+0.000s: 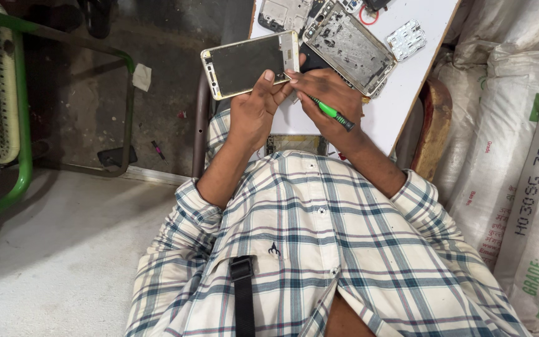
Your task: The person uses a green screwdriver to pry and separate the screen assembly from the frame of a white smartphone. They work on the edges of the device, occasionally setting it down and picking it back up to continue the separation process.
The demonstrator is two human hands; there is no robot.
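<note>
White woven sacks (519, 156) with green and dark print stand stacked at right. The left hand (254, 112) grips a gold-edged phone frame (251, 63), long axis running left-right, above the white counter (400, 93). The right hand (329, 100) is closed around a green screwdriver (332, 113), fingertips touching the frame's right end

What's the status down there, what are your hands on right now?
Left hand grips gold-framed phone panel. Right hand holds green screwdriver, fingertip touching panel's edge. Opened phone chassis lies close behind on white table.
</note>
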